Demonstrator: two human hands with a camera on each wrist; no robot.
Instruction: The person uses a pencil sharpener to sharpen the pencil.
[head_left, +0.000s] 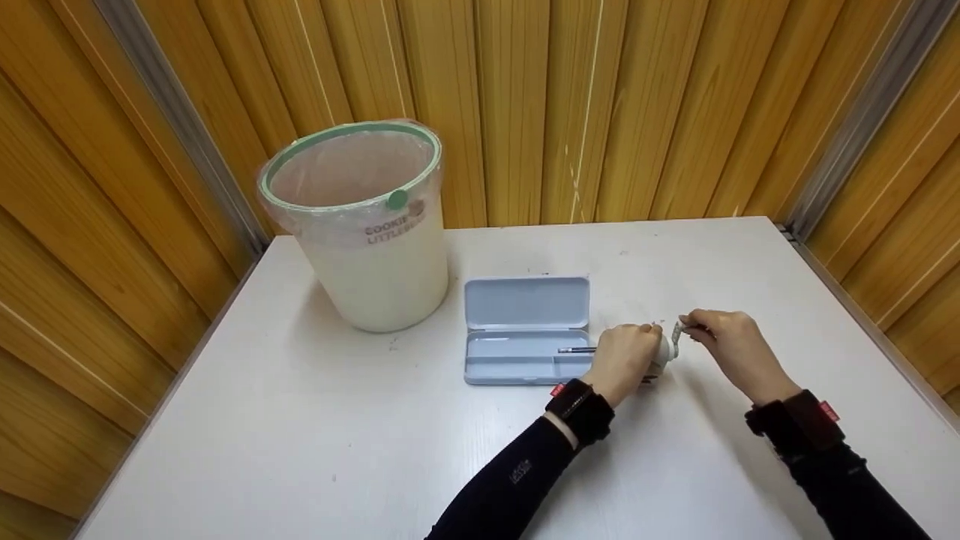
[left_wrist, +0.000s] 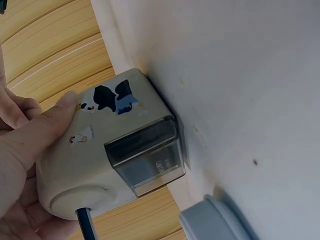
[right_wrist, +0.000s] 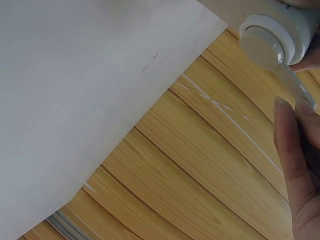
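Note:
My left hand (head_left: 624,360) grips a cream pencil sharpener (left_wrist: 95,160) by its top and side, on the white table right of the pencil case. Panda stickers mark the sharpener's body, and a see-through grey shavings drawer (left_wrist: 152,170) fills part of its front. A dark pencil (left_wrist: 86,225) sticks out of the front hole; in the head view it reaches left over the case. On the other side, my right hand (head_left: 739,352) pinches the end of the sharpener's crank (right_wrist: 295,87) between thumb and fingers. The pencil's tip is hidden inside the sharpener.
A light-blue pencil case (head_left: 527,304) lies with its lid up, its divided tray just left of my left hand. At the back left stands a pale bin (head_left: 382,277) with a green rim and a clear liner. Wood-patterned walls (head_left: 510,112) enclose the table.

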